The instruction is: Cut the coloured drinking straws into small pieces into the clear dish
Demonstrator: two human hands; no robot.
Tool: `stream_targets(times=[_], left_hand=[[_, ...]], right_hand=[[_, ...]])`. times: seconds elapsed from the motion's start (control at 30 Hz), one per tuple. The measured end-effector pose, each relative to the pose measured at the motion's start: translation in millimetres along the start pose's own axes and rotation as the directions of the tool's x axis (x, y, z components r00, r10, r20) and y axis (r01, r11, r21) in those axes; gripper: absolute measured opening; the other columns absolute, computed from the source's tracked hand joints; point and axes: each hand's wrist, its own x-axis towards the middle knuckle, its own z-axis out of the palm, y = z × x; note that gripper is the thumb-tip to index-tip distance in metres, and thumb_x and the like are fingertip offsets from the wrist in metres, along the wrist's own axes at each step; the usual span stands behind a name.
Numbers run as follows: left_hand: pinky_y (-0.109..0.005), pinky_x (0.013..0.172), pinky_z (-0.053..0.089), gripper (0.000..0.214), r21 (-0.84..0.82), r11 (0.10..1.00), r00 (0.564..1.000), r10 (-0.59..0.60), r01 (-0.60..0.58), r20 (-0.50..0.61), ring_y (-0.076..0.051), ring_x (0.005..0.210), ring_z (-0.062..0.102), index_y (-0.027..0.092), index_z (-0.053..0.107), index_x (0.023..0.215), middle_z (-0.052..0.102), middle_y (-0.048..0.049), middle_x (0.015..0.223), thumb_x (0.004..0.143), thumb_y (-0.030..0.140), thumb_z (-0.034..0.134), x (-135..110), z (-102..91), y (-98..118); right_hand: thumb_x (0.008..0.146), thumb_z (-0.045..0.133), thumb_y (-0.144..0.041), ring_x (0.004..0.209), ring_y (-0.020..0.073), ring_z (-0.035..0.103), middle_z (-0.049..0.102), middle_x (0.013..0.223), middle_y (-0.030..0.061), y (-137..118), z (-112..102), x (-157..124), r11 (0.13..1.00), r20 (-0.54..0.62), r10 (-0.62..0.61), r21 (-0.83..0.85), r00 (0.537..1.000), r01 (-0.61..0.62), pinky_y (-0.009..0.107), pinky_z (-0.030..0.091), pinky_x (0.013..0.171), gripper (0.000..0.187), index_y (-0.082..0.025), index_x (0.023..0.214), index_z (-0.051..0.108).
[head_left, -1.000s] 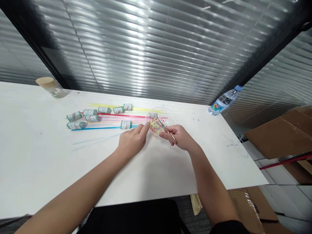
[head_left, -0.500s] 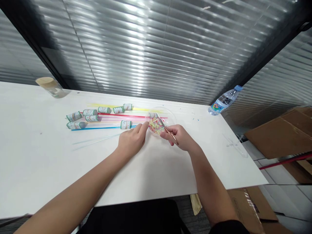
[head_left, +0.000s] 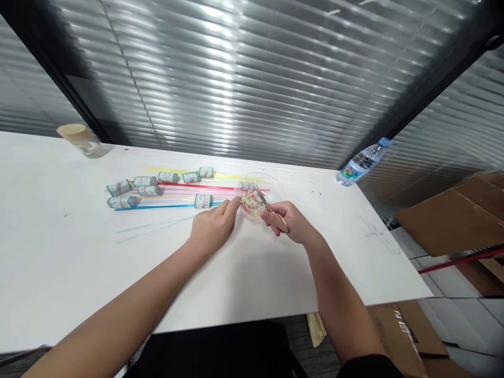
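My right hand (head_left: 284, 218) is wrapped round a pair of scissors (head_left: 261, 195) with copper-coloured handles. The blades point up and left over a clear round bowl (head_left: 280, 185) that holds many small colourful cut pieces (head_left: 249, 203). At the bowl's left rim, my left hand (head_left: 214, 224) is closed, thumb and fingers pinched together; what they grip is hidden or too thin to make out. Just behind that hand lie blue thin sticks (head_left: 165, 207) and a small patterned roll (head_left: 203, 201). Another such roll shows at the bowl's far side.
Red sticks (head_left: 181, 185), yellow sticks (head_left: 232, 177) and several patterned rolls (head_left: 147, 190) lie to the left. A lidded jar (head_left: 84, 142) stands far left, a water bottle (head_left: 362, 164) at the back right. Clear plastic loops (head_left: 380, 236) are near the right edge. Cardboard boxes (head_left: 452, 215) stand beyond.
The scissors' handles have spread a little in my right hand, and its thumb has shifted slightly right. My left hand has stayed in place.
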Motion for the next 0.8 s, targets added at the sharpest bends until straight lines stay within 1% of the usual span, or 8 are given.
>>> stream_targets(times=[0.07, 0.17, 0.3, 0.5, 0.8], left_hand=[[-0.027, 0.044, 0.023, 0.038, -0.001, 1.000, 1.000, -0.009, 0.009, -0.003, -0.013, 0.056, 0.061, 0.021, 0.058, 0.119, 0.070, -0.0027, 0.077, 0.086, 0.014, 0.040, 0.0, -0.1, 0.1], [-0.027, 0.044, 0.023, 0.039, 0.019, 1.000, 1.000, -0.014, 0.014, 0.000, -0.013, 0.056, 0.062, 0.021, 0.057, 0.120, 0.070, -0.0031, 0.079, 0.086, 0.015, 0.040, -0.1, -0.1, 0.2], [-0.026, 0.043, 0.022, 0.042, 0.029, 0.999, 1.000, 0.016, -0.016, 0.014, -0.012, 0.054, 0.060, 0.022, 0.057, 0.121, 0.069, -0.0017, 0.075, 0.084, 0.013, 0.039, -0.2, -0.3, 0.7], [-0.026, 0.042, 0.021, 0.042, 0.054, 0.994, 0.994, 0.093, -0.090, -0.060, -0.011, 0.049, 0.056, 0.020, 0.058, 0.118, 0.067, 0.0001, 0.070, 0.082, 0.010, 0.039, -0.5, -0.7, 0.4], [-0.025, 0.043, 0.019, 0.043, 0.042, 0.995, 0.995, 0.093, -0.092, -0.031, -0.011, 0.050, 0.057, 0.020, 0.059, 0.119, 0.067, -0.0009, 0.070, 0.082, 0.010, 0.039, -1.1, 0.5, -0.6]], right_hand=[[0.085, 0.057, -0.056, 0.047, 0.0085, 0.033, 0.039, 0.047, -0.0051, -0.1, -0.9, -0.3, 1.000, -0.007, 0.001, -0.019, 1.000, -0.002, 0.024, 0.027, 0.048, 0.050, -0.019, 0.056, 0.043], [0.082, 0.062, -0.054, 0.048, 0.0081, 0.031, 0.034, 0.049, -0.0059, 1.5, -1.2, -0.4, 0.999, 0.022, 0.021, -0.040, 1.000, -0.020, 0.024, 0.025, 0.047, 0.051, -0.019, 0.055, 0.037], [0.079, 0.066, -0.051, 0.049, 0.0080, 0.029, 0.028, 0.053, -0.0066, 4.4, 0.3, 0.3, 0.999, 0.049, 0.039, -0.019, 0.998, -0.038, 0.024, 0.023, 0.047, 0.052, -0.019, 0.056, 0.032], [0.080, 0.065, -0.050, 0.049, 0.0080, 0.029, 0.029, 0.054, -0.0062, 3.3, 0.4, 0.3, 0.999, 0.046, 0.039, -0.036, 0.998, -0.038, 0.024, 0.022, 0.047, 0.050, -0.019, 0.057, 0.033], [0.080, 0.066, -0.049, 0.051, 0.0084, 0.028, 0.028, 0.056, -0.0059, 6.6, 2.0, 2.7, 0.999, 0.038, 0.033, -0.018, 0.999, -0.033, 0.024, 0.026, 0.047, 0.050, -0.019, 0.057, 0.034]])
